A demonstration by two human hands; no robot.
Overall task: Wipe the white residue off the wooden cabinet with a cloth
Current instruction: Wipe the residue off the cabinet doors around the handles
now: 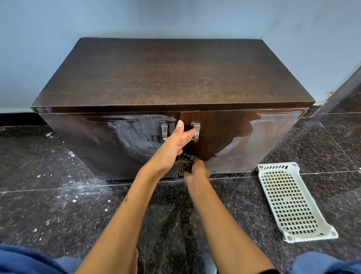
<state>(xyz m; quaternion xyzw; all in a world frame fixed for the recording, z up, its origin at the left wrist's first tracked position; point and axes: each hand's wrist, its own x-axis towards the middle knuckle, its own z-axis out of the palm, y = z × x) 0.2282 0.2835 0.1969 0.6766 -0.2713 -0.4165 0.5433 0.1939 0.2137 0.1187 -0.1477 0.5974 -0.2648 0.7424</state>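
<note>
A low dark wooden cabinet [174, 74] with two doors stands against the blue wall. White residue [134, 139] streaks the left door and hazes the right part of the right door [258, 140]. My left hand [175, 145] rests flat on the door fronts between the two metal handles [195, 132], fingers together and holding nothing. Just below it, my right hand [196, 171] presses a bunched dark patterned cloth [184, 163] against the lower part of the right door near the centre seam. The cloth is partly hidden by both hands.
A white perforated plastic tray [292, 201] lies on the dark speckled stone floor to the right of the cabinet. White dust and crumbs [75, 196] are scattered on the floor at the left. My knees in blue fabric [331, 272] frame the bottom corners.
</note>
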